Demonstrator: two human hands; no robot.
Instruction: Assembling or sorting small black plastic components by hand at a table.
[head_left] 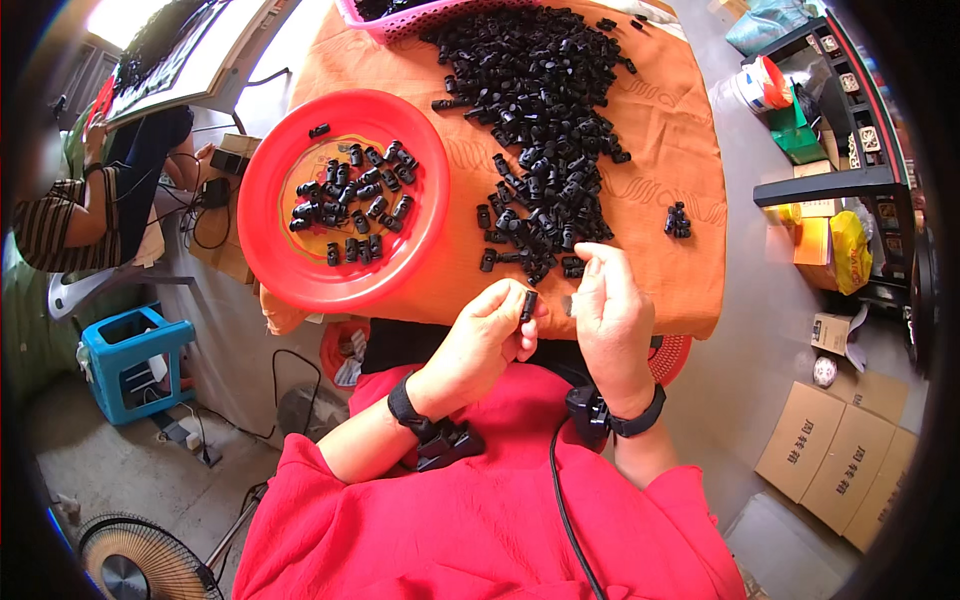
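Between the thumb and fingers of my left hand (478, 335) is a small black cord lock (528, 306), held upright just over the table's near edge. My right hand (614, 315) is beside it, fingers curled together at the near end of a big heap of black cord locks (545, 130). Whether anything small is in those fingers is hidden. A red round plate (275, 240) with a yellow patterned middle lies left of the heap, with several black cord locks (365, 185) in it. A small cluster of black pieces (678, 220) rests on the right of the orange tablecloth (660, 120).
A pink basket (385, 28) with black pieces stands at the far edge. Left, another person (75, 215) sits by a tilted white board; a blue stool (135, 360) and a fan (135, 565) are on the floor. Cardboard boxes (840, 455) and a black shelf (830, 185) stand right.
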